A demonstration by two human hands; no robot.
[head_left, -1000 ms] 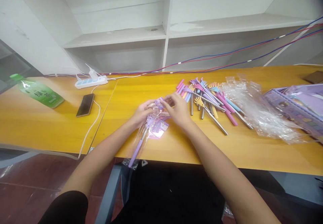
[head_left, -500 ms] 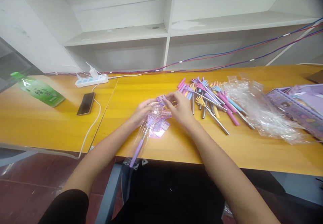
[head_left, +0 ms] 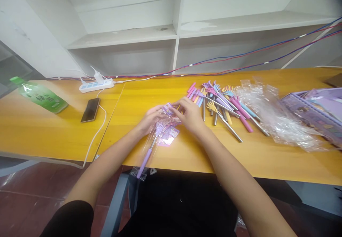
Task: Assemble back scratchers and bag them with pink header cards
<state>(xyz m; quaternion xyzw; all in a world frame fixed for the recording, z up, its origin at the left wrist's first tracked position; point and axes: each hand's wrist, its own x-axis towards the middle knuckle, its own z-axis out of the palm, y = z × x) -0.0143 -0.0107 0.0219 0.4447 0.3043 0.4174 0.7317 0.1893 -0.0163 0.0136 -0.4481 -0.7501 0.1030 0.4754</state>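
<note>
My left hand (head_left: 148, 119) and my right hand (head_left: 190, 115) meet over the yellow table (head_left: 187, 151), both pinching a small purple card (head_left: 168, 109) at the top of a clear bag. Inside the bag lies a purple hand-shaped scratcher (head_left: 149, 148) whose handle hangs past the table's front edge. A few purple cards (head_left: 169, 136) lie under my hands. Just right of my right hand is a heap of several coloured scratchers (head_left: 221, 105) with metal shafts.
A pile of clear plastic bags (head_left: 278, 119) and a purple box (head_left: 315, 112) lie at the right. At the left are a phone (head_left: 90, 110) on a cable, a white power strip (head_left: 96, 85) and a green bottle (head_left: 40, 96). White shelves stand behind.
My hands have stayed together over the bag. The purple card, lifted slightly half a second ago, sits lower between my fingers now.
</note>
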